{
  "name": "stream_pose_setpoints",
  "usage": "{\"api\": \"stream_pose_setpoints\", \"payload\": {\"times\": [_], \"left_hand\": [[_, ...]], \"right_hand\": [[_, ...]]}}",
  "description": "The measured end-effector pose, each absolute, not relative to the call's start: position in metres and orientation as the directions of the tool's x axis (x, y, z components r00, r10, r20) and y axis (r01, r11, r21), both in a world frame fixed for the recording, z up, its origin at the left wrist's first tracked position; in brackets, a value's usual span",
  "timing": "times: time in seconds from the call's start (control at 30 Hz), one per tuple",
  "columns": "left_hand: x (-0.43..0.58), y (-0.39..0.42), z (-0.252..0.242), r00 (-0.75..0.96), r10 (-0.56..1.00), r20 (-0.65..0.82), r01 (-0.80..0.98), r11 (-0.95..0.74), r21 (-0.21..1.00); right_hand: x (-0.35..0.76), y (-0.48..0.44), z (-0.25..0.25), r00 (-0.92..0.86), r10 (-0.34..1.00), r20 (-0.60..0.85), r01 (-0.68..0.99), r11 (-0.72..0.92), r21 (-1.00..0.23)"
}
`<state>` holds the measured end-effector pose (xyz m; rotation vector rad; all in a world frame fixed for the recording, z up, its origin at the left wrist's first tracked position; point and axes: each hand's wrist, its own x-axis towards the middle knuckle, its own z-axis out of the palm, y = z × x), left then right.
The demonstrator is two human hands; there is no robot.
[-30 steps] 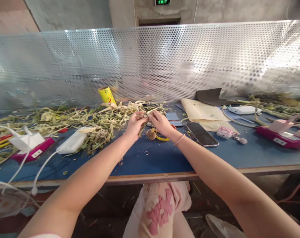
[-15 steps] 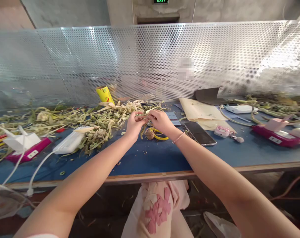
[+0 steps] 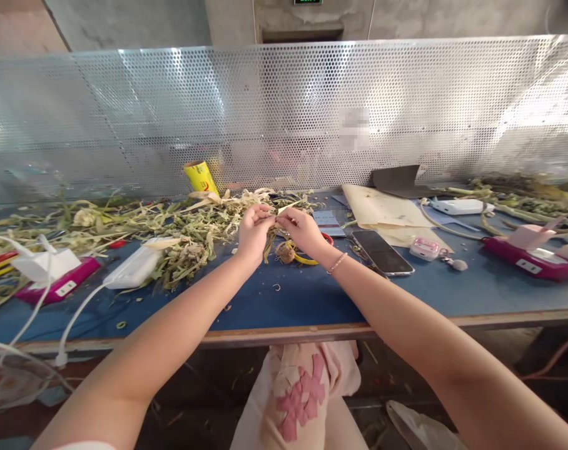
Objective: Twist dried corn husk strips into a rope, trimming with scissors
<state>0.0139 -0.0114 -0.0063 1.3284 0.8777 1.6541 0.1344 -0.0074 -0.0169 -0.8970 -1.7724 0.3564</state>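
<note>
My left hand (image 3: 252, 232) and my right hand (image 3: 301, 230) meet above the blue table (image 3: 312, 300), fingers pinched on a thin green plant stalk (image 3: 268, 245) that hangs down between them. A pale strip of it sticks out near my right fingertips. Just below my hands lies a small brown bulb-like clump (image 3: 284, 252) beside yellow-handled scissors (image 3: 307, 258). A heap of dried leaves and stalks (image 3: 181, 228) spreads to the left of my hands.
A phone (image 3: 382, 252), a small pink case (image 3: 425, 249), brown paper (image 3: 382, 209) and a pink device (image 3: 530, 256) lie to the right. A white power bank (image 3: 134, 270) with a cable, a pink device (image 3: 59, 284) and a yellow roll (image 3: 200, 177) are on the left. A perforated metal screen (image 3: 284, 112) backs the table.
Both hands stay pinched on the stalk and have shifted only slightly, closer together and a little up. The view has moved a bit.
</note>
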Motion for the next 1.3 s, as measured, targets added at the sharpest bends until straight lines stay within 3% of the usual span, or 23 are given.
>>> {"api": "stream_pose_setpoints", "payload": {"times": [0.2, 0.43, 0.87, 1.1, 1.3], "left_hand": [[0.013, -0.017, -0.004, -0.142, 0.875, 0.462, -0.113, -0.478, 0.871], [0.011, -0.020, -0.006, -0.079, 0.766, 0.638, 0.060, -0.635, 0.770], [0.018, -0.032, -0.007, -0.029, 0.764, 0.645, 0.091, -0.640, 0.763], [0.013, -0.026, -0.008, 0.011, 0.755, 0.656, 0.056, -0.655, 0.753], [0.009, -0.023, -0.006, 0.075, 0.748, 0.660, 0.025, -0.663, 0.748]], "right_hand": [[0.127, -0.012, -0.016, -0.079, 0.853, 0.515, 0.129, 0.521, -0.844], [0.127, -0.020, -0.010, -0.088, 0.934, 0.346, -0.163, 0.329, -0.930], [0.128, -0.018, -0.011, -0.011, 0.843, 0.537, 0.040, 0.537, -0.843], [0.131, -0.017, -0.005, -0.090, 0.891, 0.446, -0.050, 0.443, -0.895], [0.145, -0.013, -0.001, -0.190, 0.872, 0.452, 0.010, 0.462, -0.887]]}}
